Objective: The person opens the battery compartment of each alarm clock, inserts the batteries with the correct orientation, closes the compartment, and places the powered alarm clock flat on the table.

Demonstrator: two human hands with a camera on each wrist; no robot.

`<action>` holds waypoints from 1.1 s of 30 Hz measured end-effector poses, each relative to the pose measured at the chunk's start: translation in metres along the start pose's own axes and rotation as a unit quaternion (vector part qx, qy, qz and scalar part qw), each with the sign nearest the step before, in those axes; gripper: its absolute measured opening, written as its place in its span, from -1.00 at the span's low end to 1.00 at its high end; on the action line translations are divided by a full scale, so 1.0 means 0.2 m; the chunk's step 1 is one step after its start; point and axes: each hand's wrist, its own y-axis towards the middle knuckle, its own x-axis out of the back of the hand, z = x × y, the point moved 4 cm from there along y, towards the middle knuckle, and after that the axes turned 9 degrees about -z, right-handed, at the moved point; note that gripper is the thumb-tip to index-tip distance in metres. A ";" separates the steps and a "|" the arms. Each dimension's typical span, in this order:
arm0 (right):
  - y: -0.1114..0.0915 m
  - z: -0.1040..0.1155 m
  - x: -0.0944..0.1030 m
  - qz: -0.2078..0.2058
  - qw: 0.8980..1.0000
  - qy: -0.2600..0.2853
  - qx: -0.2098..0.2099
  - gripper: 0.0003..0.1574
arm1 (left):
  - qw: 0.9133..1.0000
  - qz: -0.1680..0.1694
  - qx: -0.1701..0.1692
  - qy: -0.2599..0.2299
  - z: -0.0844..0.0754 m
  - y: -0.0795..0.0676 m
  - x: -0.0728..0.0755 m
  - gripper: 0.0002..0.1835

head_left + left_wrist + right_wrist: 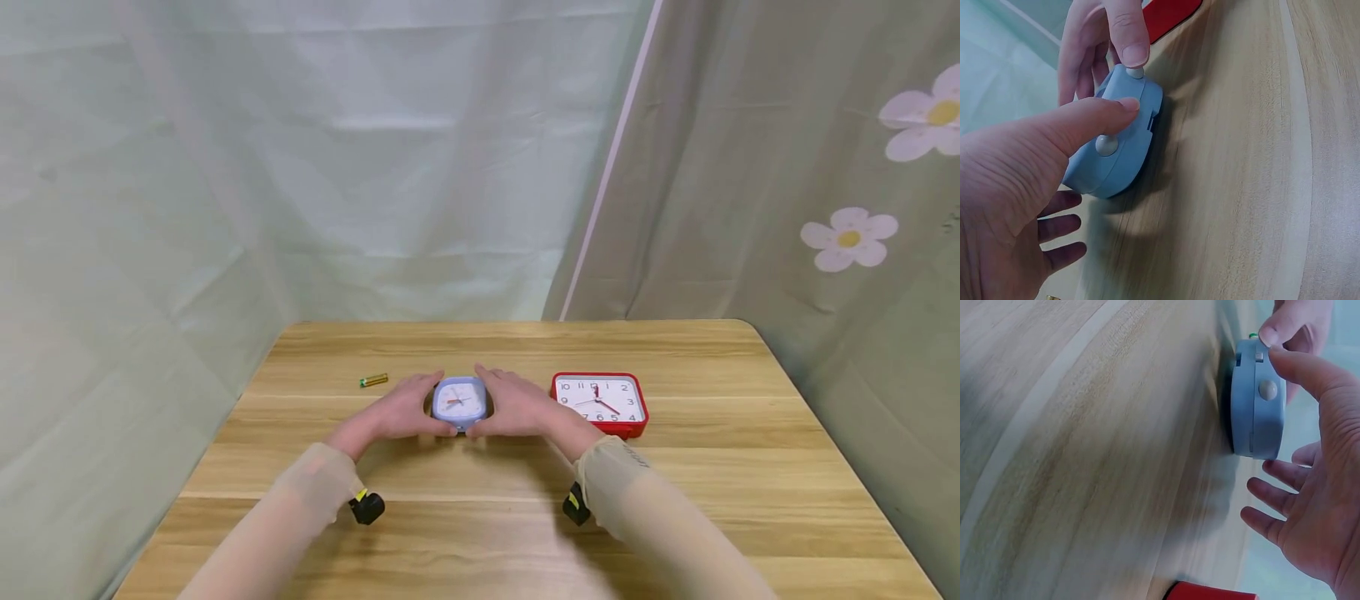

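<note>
So I've got this little blue alarm clock sitting roughly mid-table, face up toward me, and both hands are on it. My left hand cups the left side and my right hand cups the right, thumbs coming round onto the near edge. From the left wrist view my left thumb lies across the back of the case right by one of the round setting knobs, and the right thumb tip sits on the top corner by the second knob. The other fingers are loosely spread, not clenched, so it's more a light pinch between thumbs and fingers than a real grip.

My guess is it handles like any cheap plastic clock: light, rigid shell, smooth enough to slide on the wood. The rounded corners look a bit slippery, so I'd hold the flat side walls and keep off the knobs and the clear front, which probably scratches or pops off if squeezed.

Room-wise: the red clock lies flat just to the right, near my right hand but not touching. A small battery with a green end lies off to the left and a bit further back, well apart. The wooden table has lots of bare surface toward me, and the far edge is well behind the clock, with curtains beyond it.
</note>
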 end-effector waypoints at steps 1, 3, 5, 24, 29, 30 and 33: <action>0.00 0.00 0.00 -0.002 1.000 0.001 0.001 0.48 | 1.000 0.000 -0.001 0.003 0.00 0.00 0.00 0.25; 0.01 0.00 -0.01 -0.006 1.000 -0.001 0.004 0.47 | 1.000 0.001 -0.002 0.006 0.00 0.01 -0.01 0.23; 0.01 0.00 -0.02 -0.008 1.000 -0.002 0.006 0.45 | 1.000 0.001 -0.002 0.006 0.00 0.01 -0.01 0.22; 0.04 0.00 -0.05 -0.014 1.000 -0.017 -0.004 0.40 | 1.000 -0.018 -0.007 0.005 -0.01 0.02 -0.02 0.12; 0.04 0.00 -0.04 -0.020 1.000 -0.009 -0.007 0.40 | 0.999 -0.030 -0.018 0.003 0.00 0.02 -0.02 0.11; 0.04 0.00 -0.04 -0.023 1.000 -0.008 -0.007 0.40 | 0.999 -0.032 -0.019 0.002 0.00 0.02 -0.02 0.11; 0.04 0.00 -0.04 -0.032 0.999 -0.008 -0.005 0.40 | 0.999 -0.042 -0.025 0.003 0.00 0.02 -0.02 0.10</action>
